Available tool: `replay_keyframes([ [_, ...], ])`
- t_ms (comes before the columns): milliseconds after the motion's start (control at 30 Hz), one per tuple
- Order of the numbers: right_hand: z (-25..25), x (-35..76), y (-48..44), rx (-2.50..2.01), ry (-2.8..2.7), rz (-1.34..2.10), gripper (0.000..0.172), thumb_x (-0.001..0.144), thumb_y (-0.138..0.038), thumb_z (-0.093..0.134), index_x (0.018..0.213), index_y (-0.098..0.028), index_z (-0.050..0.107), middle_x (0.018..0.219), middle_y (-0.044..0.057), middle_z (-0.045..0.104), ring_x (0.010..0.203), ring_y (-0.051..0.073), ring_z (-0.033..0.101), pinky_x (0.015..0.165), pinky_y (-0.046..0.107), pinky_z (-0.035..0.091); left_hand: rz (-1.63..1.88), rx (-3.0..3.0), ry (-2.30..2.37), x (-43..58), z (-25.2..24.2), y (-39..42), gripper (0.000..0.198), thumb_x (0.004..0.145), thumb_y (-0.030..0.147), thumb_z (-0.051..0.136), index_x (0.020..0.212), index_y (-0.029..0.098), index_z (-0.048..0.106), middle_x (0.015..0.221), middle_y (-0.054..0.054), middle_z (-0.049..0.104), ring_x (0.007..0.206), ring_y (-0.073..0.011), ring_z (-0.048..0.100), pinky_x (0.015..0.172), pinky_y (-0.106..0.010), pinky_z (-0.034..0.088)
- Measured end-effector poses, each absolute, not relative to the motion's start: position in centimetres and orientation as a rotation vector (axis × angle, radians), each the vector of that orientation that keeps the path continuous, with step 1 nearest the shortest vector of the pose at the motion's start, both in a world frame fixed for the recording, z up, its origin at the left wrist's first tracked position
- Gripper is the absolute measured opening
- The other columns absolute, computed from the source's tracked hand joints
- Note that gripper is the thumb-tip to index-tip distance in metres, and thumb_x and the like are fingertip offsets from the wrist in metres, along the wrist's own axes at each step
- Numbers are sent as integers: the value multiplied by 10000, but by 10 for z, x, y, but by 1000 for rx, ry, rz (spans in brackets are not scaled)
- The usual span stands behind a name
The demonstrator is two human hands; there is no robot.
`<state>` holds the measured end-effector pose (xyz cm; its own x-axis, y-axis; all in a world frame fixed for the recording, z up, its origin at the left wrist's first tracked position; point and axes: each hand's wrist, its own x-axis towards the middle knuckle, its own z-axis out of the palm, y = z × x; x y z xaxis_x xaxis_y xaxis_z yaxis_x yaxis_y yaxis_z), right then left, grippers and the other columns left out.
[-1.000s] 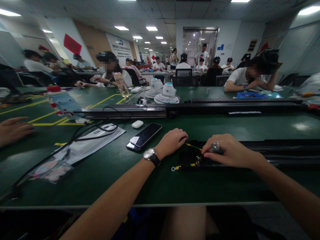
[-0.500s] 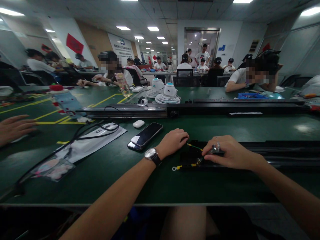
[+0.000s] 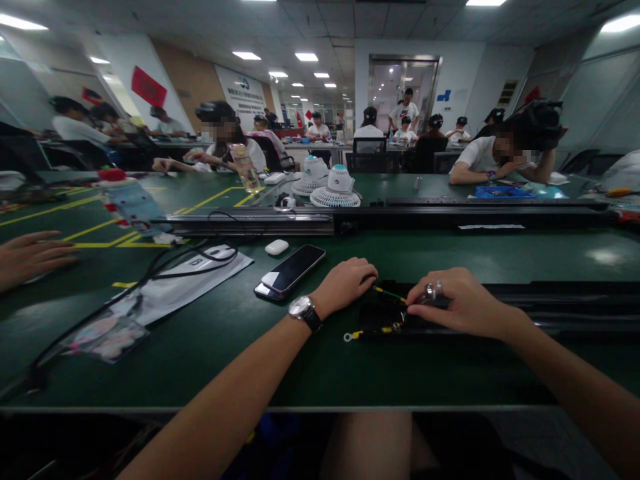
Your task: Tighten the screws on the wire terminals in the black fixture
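My right hand [image 3: 453,303] is over the black rail [image 3: 565,310], thumb and forefinger closed in a pinch. A green wire [image 3: 393,295] with a small yellow-sleeved terminal at its tip runs up to these fingertips. Below it, a ring terminal [image 3: 349,337] with a yellow sleeve sticks out past the rail's left end, near small brassy parts [image 3: 399,325]. My left hand [image 3: 350,280] rests on the table just left of that end, fingers curled down. Whatever those fingers hold, if anything, is hidden. A watch [image 3: 301,307] is on the left wrist.
Two stacked phones [image 3: 295,270] and a white earbud case [image 3: 277,247] lie left of my left hand. A cable [image 3: 160,270] crosses a white bag [image 3: 200,287]. Long black rails [image 3: 450,217] span the table behind. Another person's hand [image 3: 37,257] is at the left edge.
My right hand's fingertips have shifted very slightly right, with the hand turned a little. My left hand stays in place.
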<state>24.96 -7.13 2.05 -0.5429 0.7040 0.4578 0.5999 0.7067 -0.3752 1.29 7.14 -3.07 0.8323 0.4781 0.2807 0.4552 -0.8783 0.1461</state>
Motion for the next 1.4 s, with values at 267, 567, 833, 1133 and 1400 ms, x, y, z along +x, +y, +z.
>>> replay_keyframes([
  [267,18,246,-73,-975,-2338,259,158,979,-320,653,924,-208,749,889,21,777,755,162,716,708,265,506,475,2930,747,13,-30,71,192,1008,247,492,1095,211,659,1059,-56,642,994,-194,586,876,-321,472],
  [567,21,250,-72,-940,-2494,258,127,1013,-246,592,1034,-220,714,984,20,763,885,180,703,823,321,486,474,2925,741,12,-29,70,199,1009,242,486,1103,211,659,1065,-60,641,1002,-195,583,881,-322,475],
  [833,22,252,-72,-950,-2459,197,129,1003,-245,592,1022,-216,716,970,26,765,866,182,701,801,317,485,478,2929,735,13,-30,71,193,1007,239,489,1107,210,651,1062,-57,640,1005,-197,582,882,-325,472],
  [1133,24,252,-72,-995,-2299,197,165,976,-307,640,906,-213,757,836,9,767,710,151,703,676,249,499,471,2934,731,13,-29,70,194,1004,240,498,1111,210,656,1061,-59,647,1004,-199,588,876,-325,474],
  [1400,19,245,-74,-1011,-2317,227,159,984,-326,648,940,-216,755,873,10,776,738,153,720,697,249,505,469,2933,731,13,-28,69,200,1010,238,482,1100,213,659,1060,-58,644,1000,-198,586,872,-321,473],
])
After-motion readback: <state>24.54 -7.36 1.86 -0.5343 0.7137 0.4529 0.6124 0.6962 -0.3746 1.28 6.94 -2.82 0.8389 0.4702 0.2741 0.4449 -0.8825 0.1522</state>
